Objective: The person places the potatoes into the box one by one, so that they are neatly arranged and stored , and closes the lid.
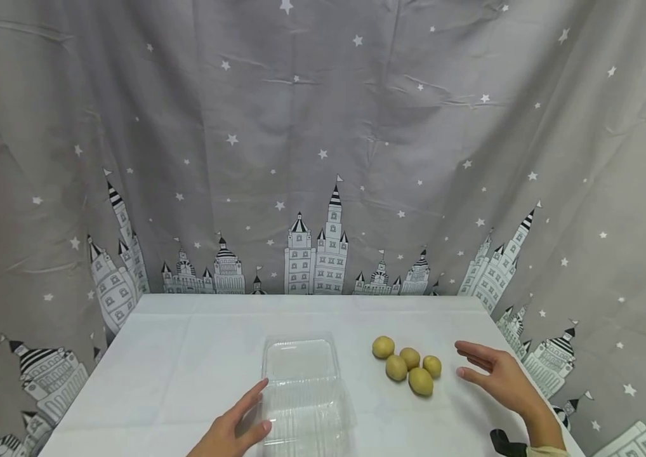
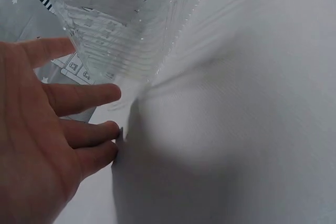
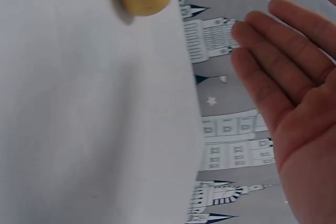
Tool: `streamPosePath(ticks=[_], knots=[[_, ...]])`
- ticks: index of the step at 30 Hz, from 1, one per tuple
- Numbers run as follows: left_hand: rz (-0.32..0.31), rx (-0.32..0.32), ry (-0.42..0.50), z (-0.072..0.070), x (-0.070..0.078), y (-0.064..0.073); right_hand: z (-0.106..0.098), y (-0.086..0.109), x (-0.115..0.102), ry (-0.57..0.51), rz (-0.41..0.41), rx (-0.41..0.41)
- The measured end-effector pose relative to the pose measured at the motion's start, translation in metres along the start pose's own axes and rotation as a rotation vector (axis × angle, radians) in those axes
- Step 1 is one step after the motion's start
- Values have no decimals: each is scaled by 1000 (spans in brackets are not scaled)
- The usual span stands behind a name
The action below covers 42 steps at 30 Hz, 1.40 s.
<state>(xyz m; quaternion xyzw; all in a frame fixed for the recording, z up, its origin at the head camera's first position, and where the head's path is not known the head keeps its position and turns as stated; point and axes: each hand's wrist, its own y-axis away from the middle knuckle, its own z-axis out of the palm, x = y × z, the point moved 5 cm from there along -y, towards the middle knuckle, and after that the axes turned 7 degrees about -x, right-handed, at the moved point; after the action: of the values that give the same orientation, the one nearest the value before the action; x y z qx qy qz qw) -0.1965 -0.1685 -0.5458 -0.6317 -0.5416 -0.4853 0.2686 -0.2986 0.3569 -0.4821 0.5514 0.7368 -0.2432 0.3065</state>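
- Step in hand: judged to be the positioning step; the left hand (image 1: pixel 227 431) is placed beside the clear plastic container (image 1: pixel 301 406), and the right hand (image 1: pixel 501 379) is held to the right of the five yellow fruits (image 1: pixel 396 368).
- Left grip: released; the fingers are extended at the container's left side, and nothing is grasped. Firm contact with the edge cannot be confirmed.
- Right grip: released; the fingers are extended, the thumb is set apart, and nothing is grasped. The fruits are not touched.
- Container: laid unfolded near the middle of the bench (image 1: pixel 186 355), one half toward the curtain (image 1: pixel 323 95), the other toward the person. No fruit is seen inside.
- Fruits: grouped loosely to the right of the container, between it and the right hand.
- Next move: as judged, a leftward approach by the right hand to the nearest fruit is called for, with the light container steadied at its edge.
- Surface: the bench is white, with faint crease lines.
- Room: the background is closed off by the grey curtain, printed with white stars and castle-like towers and hung in soft folds.
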Motion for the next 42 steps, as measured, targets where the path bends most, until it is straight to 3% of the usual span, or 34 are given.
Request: streamPosePath(ticks=[6,12,16,19,24,31,37,42], knots=[[34,-59,7,6,-10,-2,7,-16,20,-39,-47,-14],[134,-58,-96,10,-14,-8,17,-23,33,-107,-60,-33],[150,-93,-144,10,-19,-15,22,-28,36,-118,-88,-72],[207,-116,-182,8,-22,-18,27,-31,38,-120,-92,-93],[272,-79,-174,3,-21,-19,31,-38,40,-96,-87,-96],[260,-29,-132,-6,-16,-19,36,-46,34,-63,-143,-90],[222,-38,-114,-11,-16,-23,43,-49,37,-87,-125,-103],[182,-72,-79,-13,-20,-26,49,-49,42,-47,-78,-92]])
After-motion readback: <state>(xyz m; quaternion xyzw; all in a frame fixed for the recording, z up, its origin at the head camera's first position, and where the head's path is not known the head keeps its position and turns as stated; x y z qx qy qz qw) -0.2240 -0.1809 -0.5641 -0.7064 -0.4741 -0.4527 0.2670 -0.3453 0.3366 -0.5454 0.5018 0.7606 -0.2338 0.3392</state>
